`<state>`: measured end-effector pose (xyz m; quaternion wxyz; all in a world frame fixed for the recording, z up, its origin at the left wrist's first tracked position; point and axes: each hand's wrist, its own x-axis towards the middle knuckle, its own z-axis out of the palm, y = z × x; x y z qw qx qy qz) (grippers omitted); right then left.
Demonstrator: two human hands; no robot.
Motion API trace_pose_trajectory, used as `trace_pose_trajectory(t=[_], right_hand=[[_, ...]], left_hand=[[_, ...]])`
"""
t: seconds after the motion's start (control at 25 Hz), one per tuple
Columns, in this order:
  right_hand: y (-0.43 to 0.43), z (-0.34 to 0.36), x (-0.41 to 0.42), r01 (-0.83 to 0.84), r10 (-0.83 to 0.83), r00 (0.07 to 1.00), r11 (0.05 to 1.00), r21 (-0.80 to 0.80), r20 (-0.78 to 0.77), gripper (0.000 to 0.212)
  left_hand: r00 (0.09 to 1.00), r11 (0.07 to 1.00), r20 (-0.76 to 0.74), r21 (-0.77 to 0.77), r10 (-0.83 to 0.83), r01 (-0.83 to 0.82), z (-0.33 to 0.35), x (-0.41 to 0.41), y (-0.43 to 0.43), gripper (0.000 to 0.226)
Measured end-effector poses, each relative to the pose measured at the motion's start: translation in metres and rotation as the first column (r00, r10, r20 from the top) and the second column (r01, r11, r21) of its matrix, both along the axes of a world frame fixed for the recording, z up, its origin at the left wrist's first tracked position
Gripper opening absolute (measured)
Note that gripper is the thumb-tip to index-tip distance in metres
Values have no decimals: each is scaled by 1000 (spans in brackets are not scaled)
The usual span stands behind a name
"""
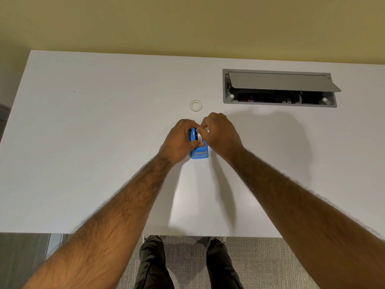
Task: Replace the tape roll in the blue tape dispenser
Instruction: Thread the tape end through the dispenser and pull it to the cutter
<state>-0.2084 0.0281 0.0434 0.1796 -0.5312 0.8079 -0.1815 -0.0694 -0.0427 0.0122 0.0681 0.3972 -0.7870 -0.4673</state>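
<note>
The blue tape dispenser [199,151] stands on the white table [83,142], near the middle, with its cutter end toward the person. It is a small plastic body in bright blue, and a grey metal strip shows on the near end. A black wheel and a pale roll of tape [199,136] sit in its upper part, partly hidden. The left hand [179,140] grips the dispenser from the left side, thumb on top. The right hand [220,134] pinches the roll with its fingertips. A second, white ring of tape [195,105] lies flat just beyond the hands. No writing or brand can be read.
</note>
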Motion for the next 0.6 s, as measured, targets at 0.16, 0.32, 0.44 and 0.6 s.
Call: trace_pose_trajectory(t=[0.16, 0.32, 0.44, 0.6], right_hand=[[-7, 2, -2, -19, 18, 1000, 999, 38, 15, 31], [-8, 1, -1, -27, 26, 999, 998, 48, 30, 29], [-9, 1, 0, -28, 27, 999, 999, 43, 30, 26], [-8, 0, 0, -27, 25, 999, 999, 38, 35, 25]], left_hand=[[1000, 1000, 27, -5, 0, 0, 0, -2, 0, 46], [1000, 1000, 24, -13, 2, -1, 2, -2, 1, 44], [1000, 1000, 16, -13, 4, -4, 3, -2, 1, 45], [1000, 1000, 26, -22, 2, -2, 1, -2, 1, 46]])
